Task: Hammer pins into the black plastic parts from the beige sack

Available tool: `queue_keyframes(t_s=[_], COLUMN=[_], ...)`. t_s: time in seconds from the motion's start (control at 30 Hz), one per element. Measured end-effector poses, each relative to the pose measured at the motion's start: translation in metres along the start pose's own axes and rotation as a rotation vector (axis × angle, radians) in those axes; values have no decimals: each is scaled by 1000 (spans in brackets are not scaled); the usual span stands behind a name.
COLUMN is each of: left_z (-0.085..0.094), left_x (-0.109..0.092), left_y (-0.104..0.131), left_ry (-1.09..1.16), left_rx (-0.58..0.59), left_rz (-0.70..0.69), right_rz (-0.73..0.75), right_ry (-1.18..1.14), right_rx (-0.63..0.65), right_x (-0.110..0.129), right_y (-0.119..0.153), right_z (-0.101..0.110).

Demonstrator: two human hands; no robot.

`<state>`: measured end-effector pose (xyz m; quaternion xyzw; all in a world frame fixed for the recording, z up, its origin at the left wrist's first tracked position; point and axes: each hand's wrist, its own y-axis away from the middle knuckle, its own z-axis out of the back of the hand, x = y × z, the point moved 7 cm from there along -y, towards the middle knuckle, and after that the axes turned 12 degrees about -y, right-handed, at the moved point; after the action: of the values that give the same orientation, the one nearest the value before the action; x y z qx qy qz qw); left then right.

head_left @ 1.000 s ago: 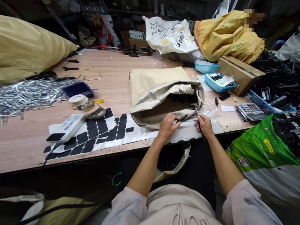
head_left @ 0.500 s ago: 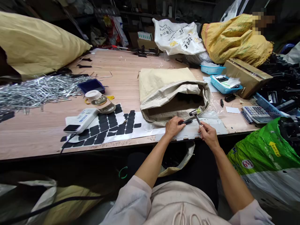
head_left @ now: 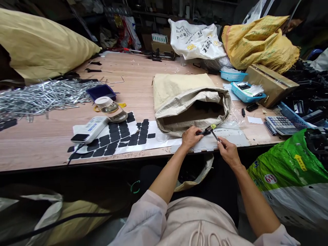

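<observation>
Beside an open sack (head_left: 183,83), contents unclear, the hands (head_left: 190,137) grip a black part (head_left: 204,132) and hammer (head_left: 215,135).

Black part (head_left: 203,133) held by left hand (head_left: 190,138), hammer (head_left: 215,135) gripped by right hand (head_left: 229,152), its head (head_left: 209,129) right at the part's tip!

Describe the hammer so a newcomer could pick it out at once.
On the table, find the open beige sack. By its near edge, the right grip holds the hammer. A slim metal shaft and yellow-ended head set it apart from the dark part in the left grip.
</observation>
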<state>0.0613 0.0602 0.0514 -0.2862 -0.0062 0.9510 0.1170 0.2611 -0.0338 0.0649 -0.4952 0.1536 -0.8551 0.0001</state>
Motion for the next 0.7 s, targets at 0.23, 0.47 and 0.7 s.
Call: queue_keyframes(t_s=[0.23,0.47,0.7], left_z=[1,-2,-2], left_x=[1,2,4], left_y=[0,-1,-2], left_ry=[24,27,64], left_rx=[15,12,-15], left_rz=[11,4,-53], right_rz=[13,-125,-265], right_ry=[-59,-253,-586], right_rx=[78,30,-27], right_x=[8,-11,-32], right_y=[-1,-29,-57], right_z=[-10,-10,-17])
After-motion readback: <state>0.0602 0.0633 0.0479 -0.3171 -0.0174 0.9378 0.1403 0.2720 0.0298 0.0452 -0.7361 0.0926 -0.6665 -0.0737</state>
